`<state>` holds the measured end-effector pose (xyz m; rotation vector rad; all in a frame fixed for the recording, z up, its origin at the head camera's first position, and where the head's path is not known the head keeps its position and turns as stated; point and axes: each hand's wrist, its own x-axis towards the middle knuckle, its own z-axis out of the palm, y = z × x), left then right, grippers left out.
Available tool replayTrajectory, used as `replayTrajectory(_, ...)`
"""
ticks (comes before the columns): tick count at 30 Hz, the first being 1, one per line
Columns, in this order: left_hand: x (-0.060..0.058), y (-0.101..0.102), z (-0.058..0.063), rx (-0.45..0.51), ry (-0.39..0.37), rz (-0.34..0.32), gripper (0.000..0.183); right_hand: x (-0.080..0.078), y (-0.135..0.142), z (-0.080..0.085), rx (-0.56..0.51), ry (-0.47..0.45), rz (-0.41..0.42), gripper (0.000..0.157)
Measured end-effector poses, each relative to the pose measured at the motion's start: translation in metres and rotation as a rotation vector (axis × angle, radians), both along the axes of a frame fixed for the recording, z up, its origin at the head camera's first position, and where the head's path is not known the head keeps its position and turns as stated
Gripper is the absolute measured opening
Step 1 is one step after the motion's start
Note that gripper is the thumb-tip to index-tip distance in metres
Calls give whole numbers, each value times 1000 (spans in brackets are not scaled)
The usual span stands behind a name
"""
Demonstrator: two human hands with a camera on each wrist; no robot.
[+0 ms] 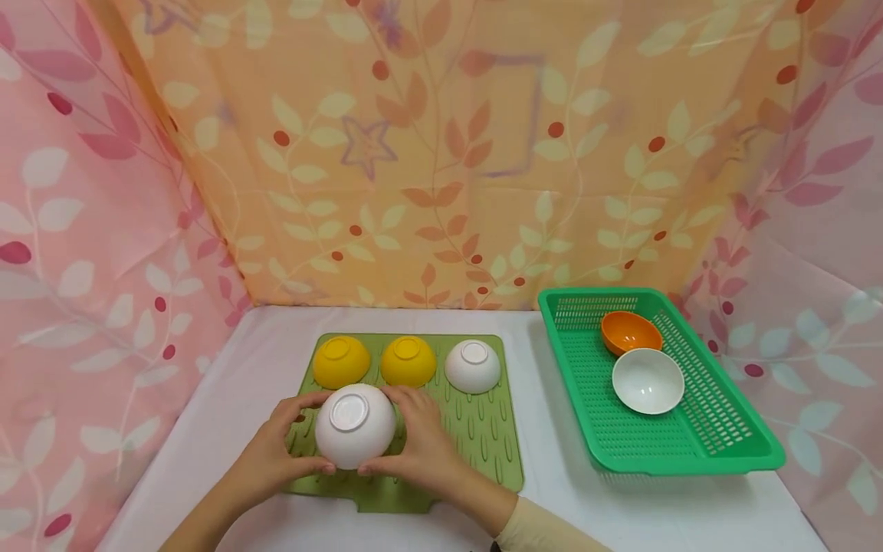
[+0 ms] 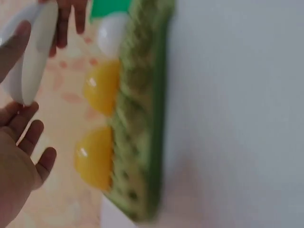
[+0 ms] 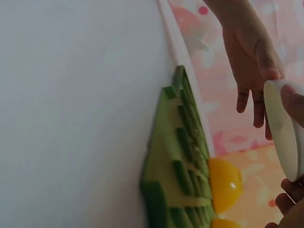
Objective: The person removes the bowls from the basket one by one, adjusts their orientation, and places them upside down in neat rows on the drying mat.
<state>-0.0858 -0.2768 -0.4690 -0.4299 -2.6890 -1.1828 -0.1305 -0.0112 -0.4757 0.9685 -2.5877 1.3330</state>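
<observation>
Both hands hold a white bowl (image 1: pixel 355 426) upside down above the front left part of a green drying mat (image 1: pixel 476 452). My left hand (image 1: pixel 276 452) grips its left side, thumb at the lower rim and fingers along the far side. On the opposite side my right hand (image 1: pixel 424 445) grips it the same way. In both wrist views the bowl (image 2: pixel 35 57) (image 3: pixel 282 128) hangs clear of the mat, its rim facing the mat. Along the mat's back row sit two yellow bowls (image 1: pixel 341 363) (image 1: pixel 408 362) and another white bowl (image 1: pixel 473 368), all upside down.
A green basket (image 1: pixel 579 414) stands on the right of the white-covered table (image 1: pixel 552 506). Inside it, an orange bowl (image 1: pixel 631 333) and a white bowl (image 1: pixel 648 382) lie with their openings up. Patterned cloth (image 1: pixel 441 153) walls the back and both sides.
</observation>
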Motion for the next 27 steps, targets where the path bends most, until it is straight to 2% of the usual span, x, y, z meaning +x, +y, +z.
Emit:
replayTrajectory(4, -7, -24, -15, -14, -57, 3, 94, -5, -24, -13, 21, -29, -24, 99)
replayTrajectory(7, -12, -41, -22, -34, -95, 5, 91, -9, -42, -21, 54, -39, -49, 97)
replayTrajectory(12, -21, -63, -29, -57, -123, 4, 90, -17, -68, -29, 167, -50, -91, 101)
replayTrajectory(20, -32, -81, -43, -125, -162, 8, 88, -25, -91, -46, 272, -51, -103, 99)
replayTrajectory(27, -37, -83, -51, -197, -144, 24, 91, -27, -94, -52, 317, -19, -125, 100)
